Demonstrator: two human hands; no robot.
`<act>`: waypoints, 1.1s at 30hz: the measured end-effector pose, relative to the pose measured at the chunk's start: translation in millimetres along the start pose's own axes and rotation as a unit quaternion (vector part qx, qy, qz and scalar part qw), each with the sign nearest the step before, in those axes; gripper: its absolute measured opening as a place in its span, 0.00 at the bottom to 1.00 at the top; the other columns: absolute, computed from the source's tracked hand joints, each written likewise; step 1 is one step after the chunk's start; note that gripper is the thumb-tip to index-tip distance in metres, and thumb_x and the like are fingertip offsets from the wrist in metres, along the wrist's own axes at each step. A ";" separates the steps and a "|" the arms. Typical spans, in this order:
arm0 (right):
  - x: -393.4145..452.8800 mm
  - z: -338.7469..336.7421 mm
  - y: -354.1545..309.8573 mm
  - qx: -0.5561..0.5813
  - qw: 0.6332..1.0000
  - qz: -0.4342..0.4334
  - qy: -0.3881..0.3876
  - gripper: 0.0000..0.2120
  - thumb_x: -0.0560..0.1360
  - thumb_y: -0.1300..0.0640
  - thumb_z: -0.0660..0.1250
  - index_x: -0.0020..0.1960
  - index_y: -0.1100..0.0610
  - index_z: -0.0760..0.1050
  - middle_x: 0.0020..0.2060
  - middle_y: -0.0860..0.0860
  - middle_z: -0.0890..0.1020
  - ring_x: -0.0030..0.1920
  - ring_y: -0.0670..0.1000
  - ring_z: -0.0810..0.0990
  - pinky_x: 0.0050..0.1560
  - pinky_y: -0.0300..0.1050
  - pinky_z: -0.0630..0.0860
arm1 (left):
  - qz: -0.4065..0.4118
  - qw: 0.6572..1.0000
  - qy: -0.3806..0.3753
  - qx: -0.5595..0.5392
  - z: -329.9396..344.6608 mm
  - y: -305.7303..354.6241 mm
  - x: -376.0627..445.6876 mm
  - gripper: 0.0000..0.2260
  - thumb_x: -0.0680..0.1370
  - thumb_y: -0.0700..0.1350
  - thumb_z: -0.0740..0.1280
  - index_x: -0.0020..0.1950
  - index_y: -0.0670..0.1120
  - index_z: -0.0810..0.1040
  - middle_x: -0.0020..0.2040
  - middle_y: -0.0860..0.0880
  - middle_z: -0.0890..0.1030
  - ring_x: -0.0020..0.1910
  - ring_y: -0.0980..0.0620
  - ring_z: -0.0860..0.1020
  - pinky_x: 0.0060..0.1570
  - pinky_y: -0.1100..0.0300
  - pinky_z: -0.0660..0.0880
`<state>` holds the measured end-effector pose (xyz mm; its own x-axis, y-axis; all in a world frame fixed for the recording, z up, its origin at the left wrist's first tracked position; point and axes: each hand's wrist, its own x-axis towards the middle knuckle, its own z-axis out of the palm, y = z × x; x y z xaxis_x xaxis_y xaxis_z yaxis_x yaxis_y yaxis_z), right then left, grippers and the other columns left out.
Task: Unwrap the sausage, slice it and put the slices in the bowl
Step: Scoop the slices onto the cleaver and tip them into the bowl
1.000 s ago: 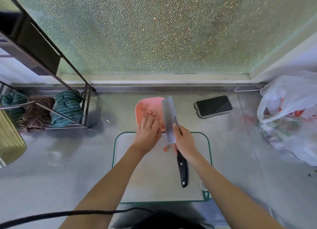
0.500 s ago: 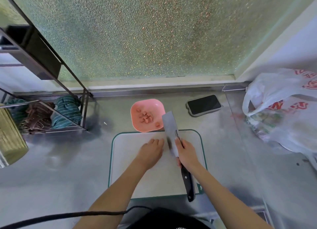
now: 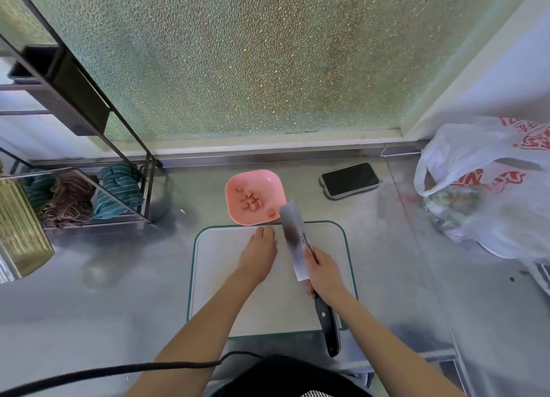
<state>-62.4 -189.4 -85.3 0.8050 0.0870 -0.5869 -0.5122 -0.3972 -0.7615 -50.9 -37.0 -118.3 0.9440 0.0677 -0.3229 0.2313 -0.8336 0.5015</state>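
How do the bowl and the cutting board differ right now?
The bowl is pink and deep; the cutting board is white, flat, green-edged. The bowl holds sausage pieces; the cutting board shows none, only the left hand over it. Both have rounded corners and sit on the counter.

A grey metal countertop [image 3: 387, 277] ran along a pebbled glass pane. On it lay a white cutting board [image 3: 226, 277] with a green rim, and just beyond its far edge a pink bowl [image 3: 238, 188]. A black phone [image 3: 349, 179] lay to the right, then a white plastic bag [image 3: 491, 194]. A wire rack [image 3: 140, 215] stood at the left.
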 end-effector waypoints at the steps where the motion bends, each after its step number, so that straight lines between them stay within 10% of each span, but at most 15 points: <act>1: 0.4 1.3 -0.6 -0.008 1.000 -0.006 -0.002 0.16 0.80 0.48 0.54 0.38 0.56 0.65 0.22 0.54 0.68 0.17 0.48 0.65 0.19 0.38 0.63 | -0.003 0.999 0.021 -0.026 -3.3 1.3 0.2 0.12 0.81 0.40 0.56 0.63 0.39 0.68 0.60 0.40 0.72 0.58 0.42 0.72 0.53 0.53 0.69; 6: 6.9 5.4 -6.8 -0.043 0.998 -0.034 -0.005 0.17 0.80 0.48 0.54 0.36 0.57 0.65 0.21 0.54 0.68 0.16 0.48 0.65 0.19 0.39 0.64 | -0.007 0.993 0.100 -0.062 -23.6 -8.4 19.1 0.11 0.78 0.39 0.59 0.59 0.38 0.69 0.60 0.39 0.72 0.46 0.35 0.75 0.37 0.48 0.70; 33: 52.1 28.1 -34.3 -0.027 0.999 -0.038 0.004 0.19 0.80 0.49 0.53 0.33 0.55 0.63 0.18 0.54 0.66 0.15 0.50 0.63 0.18 0.38 0.60 | -0.009 0.995 0.102 0.011 -44.7 -41.4 62.1 0.19 0.75 0.42 0.64 0.65 0.46 0.70 0.65 0.46 0.73 0.56 0.40 0.74 0.53 0.52 0.68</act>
<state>-11.3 -145.5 -97.5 0.8430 0.1123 -0.5260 -0.4329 -0.4388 -0.7875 8.7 26.2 -123.2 0.9682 0.1910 -0.1616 0.2462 -0.8424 0.4793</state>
